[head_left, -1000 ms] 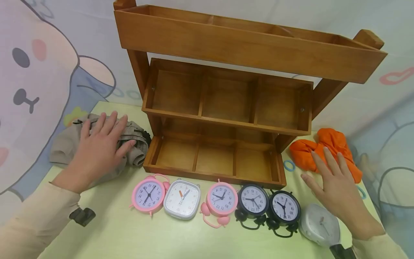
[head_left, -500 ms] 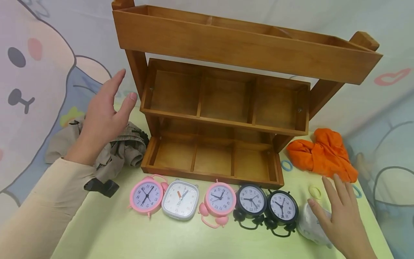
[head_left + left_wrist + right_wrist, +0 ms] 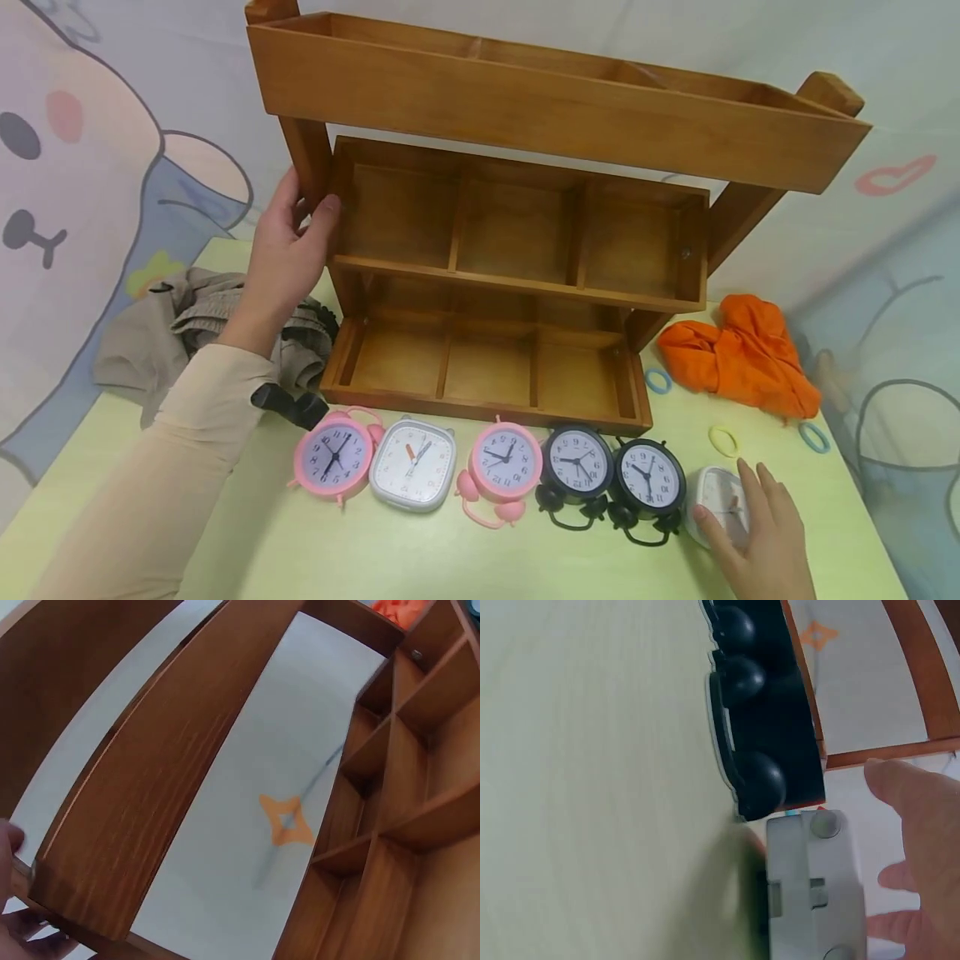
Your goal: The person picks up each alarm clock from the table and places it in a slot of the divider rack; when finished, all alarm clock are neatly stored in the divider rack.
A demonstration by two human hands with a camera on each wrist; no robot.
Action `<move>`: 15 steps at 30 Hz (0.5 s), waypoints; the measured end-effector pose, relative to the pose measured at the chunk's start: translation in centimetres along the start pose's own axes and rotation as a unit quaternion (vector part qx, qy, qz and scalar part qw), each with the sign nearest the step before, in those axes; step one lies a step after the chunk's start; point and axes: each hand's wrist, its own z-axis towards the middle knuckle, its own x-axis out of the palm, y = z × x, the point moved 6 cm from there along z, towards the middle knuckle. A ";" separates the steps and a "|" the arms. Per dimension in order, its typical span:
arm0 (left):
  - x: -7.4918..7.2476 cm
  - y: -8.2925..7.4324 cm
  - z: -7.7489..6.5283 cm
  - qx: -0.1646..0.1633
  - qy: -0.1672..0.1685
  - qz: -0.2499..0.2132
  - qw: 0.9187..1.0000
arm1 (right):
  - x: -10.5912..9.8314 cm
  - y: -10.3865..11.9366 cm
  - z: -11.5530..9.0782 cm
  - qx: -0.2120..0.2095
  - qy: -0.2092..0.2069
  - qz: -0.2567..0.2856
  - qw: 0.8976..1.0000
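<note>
My left hand [image 3: 283,258] holds the left post [image 3: 307,154] of a brown wooden tiered shelf [image 3: 517,285], its thumb in front and its fingers partly hidden behind. In the left wrist view, fingertips [image 3: 15,930] show at the frame's edge. At the lower right, my right hand [image 3: 768,537] is over a white square alarm clock [image 3: 716,492], with straight fingers along its right side. The right wrist view shows the thumb [image 3: 900,780] held away from that clock's grey-white casing [image 3: 799,862]. Part of the clock is hidden by the hand.
Before the shelf lie a pink clock [image 3: 333,454], a white clock [image 3: 412,464], an upside-down pink clock [image 3: 506,458] and two black ones [image 3: 576,462]. Grey-beige cloth [image 3: 202,312] lies left, orange cloth [image 3: 742,358] right, near blue and yellow rings [image 3: 723,442].
My left hand has lifted off the grey-beige cloth and moved up to the shelf's left post. My right hand has moved from beside the orange cloth down to the white clock.
</note>
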 end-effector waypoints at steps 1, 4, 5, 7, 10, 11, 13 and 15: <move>0.1 0.2 0.0 -0.002 -0.003 0.002 1.000 | 0.1 -0.2 -0.1 0.005 -0.005 -0.008 1.000; 0.1 0.6 0.1 0.000 -0.015 0.005 1.000 | 0.4 -0.6 -0.4 0.025 -0.016 -0.025 0.999; 0.2 0.7 0.1 0.003 -0.017 0.007 1.000 | 0.4 -0.7 -0.4 0.031 -0.018 -0.024 0.999; 0.3 0.8 0.1 0.013 -0.020 0.009 1.000 | 0.5 -0.9 -0.5 0.048 -0.011 -0.013 0.999; 0.5 1.0 0.2 0.028 -0.023 0.013 0.999 | 0.8 -1.2 -0.5 0.075 0.011 0.010 0.997; 0.5 1.0 0.2 0.031 -0.024 0.013 0.999 | 0.9 -1.3 -0.4 0.088 0.022 0.013 0.996; 0.6 1.2 0.3 0.036 -0.025 0.015 0.999 | 1.2 -1.5 -0.4 0.115 0.044 0.016 0.992; 0.7 1.3 0.4 0.038 -0.025 0.016 0.999 | 1.5 -1.6 -0.4 0.129 0.055 0.022 0.990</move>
